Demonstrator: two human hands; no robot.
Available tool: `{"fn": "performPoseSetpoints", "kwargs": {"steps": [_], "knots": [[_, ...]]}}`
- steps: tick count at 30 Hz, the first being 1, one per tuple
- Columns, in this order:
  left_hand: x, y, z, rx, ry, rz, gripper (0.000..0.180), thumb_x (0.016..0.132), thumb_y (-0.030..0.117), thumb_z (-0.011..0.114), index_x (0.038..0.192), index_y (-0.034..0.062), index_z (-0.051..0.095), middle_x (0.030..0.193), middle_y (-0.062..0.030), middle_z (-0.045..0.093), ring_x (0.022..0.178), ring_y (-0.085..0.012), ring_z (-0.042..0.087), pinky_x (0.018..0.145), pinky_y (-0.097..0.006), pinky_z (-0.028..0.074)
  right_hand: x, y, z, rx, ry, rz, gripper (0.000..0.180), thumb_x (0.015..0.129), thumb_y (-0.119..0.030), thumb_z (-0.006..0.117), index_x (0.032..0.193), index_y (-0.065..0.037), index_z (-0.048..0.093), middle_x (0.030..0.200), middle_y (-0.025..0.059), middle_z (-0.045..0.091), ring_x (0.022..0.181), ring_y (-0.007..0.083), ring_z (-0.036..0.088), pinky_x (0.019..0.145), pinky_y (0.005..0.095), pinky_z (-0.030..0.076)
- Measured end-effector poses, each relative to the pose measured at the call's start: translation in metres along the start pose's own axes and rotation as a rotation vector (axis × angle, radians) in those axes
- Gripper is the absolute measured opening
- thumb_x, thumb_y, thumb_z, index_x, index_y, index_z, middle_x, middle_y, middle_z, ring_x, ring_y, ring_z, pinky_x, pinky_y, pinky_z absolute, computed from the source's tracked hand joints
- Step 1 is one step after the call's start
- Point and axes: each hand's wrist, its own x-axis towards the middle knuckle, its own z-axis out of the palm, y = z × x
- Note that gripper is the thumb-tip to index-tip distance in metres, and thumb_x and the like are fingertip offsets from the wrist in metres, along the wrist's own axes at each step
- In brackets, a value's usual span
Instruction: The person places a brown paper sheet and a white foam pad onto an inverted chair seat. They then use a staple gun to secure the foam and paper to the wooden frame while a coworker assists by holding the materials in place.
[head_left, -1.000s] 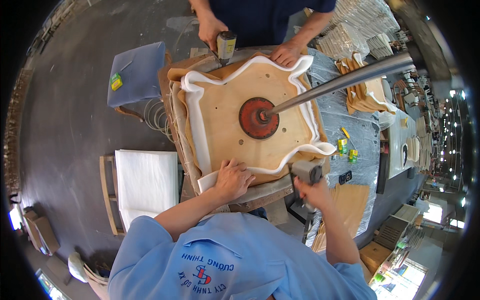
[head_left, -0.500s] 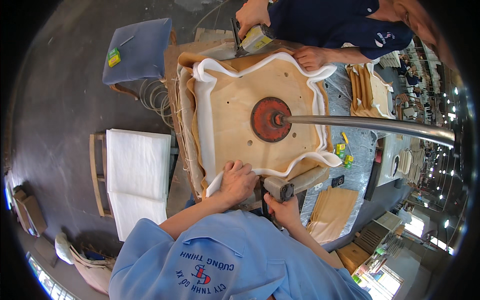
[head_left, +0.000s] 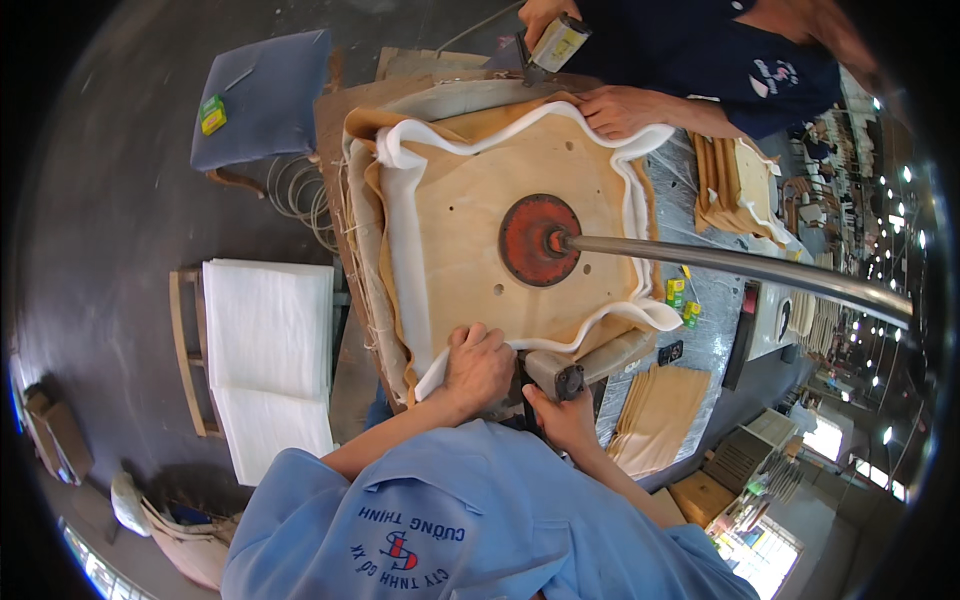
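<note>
A plywood seat panel [head_left: 450, 240] lies underside up, with white padding [head_left: 402, 210] and a tan cover [head_left: 385, 310] folded up around its edges. A red round plate [head_left: 518, 255] on a metal rod presses on its middle. At the near edge, my left hand [head_left: 478, 368] has its fingers curled over the gathered padding and cover. My right hand [head_left: 563, 418] grips a staple gun [head_left: 553, 374] just right of it, its nose by that edge; the contact point is hidden. Opposite, a co-worker's hand [head_left: 620, 110] holds the far edge, and their other hand holds a second staple gun [head_left: 556, 45].
Stacked white sheets [head_left: 270, 330] stand at left, beside a blue cushioned seat [head_left: 260, 100] bearing a small green-yellow box. At right, tan cloth pieces [head_left: 660, 415] and small boxes [head_left: 676, 292] lie on a plastic-covered table. The metal rod [head_left: 740, 258] crosses to the right.
The co-worker's staple gun has lifted away from the panel's far edge. My staple gun has shifted slightly left along the near edge; my left hand keeps its place on the cover.
</note>
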Motion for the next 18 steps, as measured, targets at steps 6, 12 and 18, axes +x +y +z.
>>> {"fn": "performPoseSetpoints", "kwargs": {"steps": [6,12,18], "knots": [[0.006,0.004,-0.003,0.049,-0.054,0.014,0.013,0.083,0.022,0.074,0.076,0.0112,0.072,0.089,-0.0064,0.064,0.100,-0.0305,0.056,0.091,-0.047,0.040,0.014,0.014,0.001,-0.082,0.069,-0.185,0.040,0.087,-0.025,0.083,0.118,-0.001,0.070,0.090,0.0158,0.077,0.079,0.0301,0.075,0.074,0.0420,0.058],[0.027,0.023,-0.031,-0.044,-0.208,-0.066,0.017,0.086,0.023,0.073,0.085,0.0065,0.074,0.095,-0.0132,0.069,0.104,-0.0366,0.062,0.090,-0.052,0.045,0.009,0.036,-0.021,0.294,0.009,-0.107,0.033,0.089,-0.022,0.084,0.110,-0.002,0.070,0.080,0.0064,0.072,0.054,0.0131,0.063,0.050,0.0315,0.049],[0.054,0.082,-0.005,-0.241,-0.259,0.039,0.031,0.085,0.026,0.079,0.104,0.0028,0.075,0.113,-0.0209,0.065,0.119,-0.0422,0.055,0.104,-0.056,0.041,-0.010,0.087,-0.065,0.724,0.218,-0.269,0.025,0.091,-0.009,0.080,0.113,0.000,0.072,0.079,0.0016,0.068,0.054,0.0114,0.059,0.046,0.0287,0.046]]}}
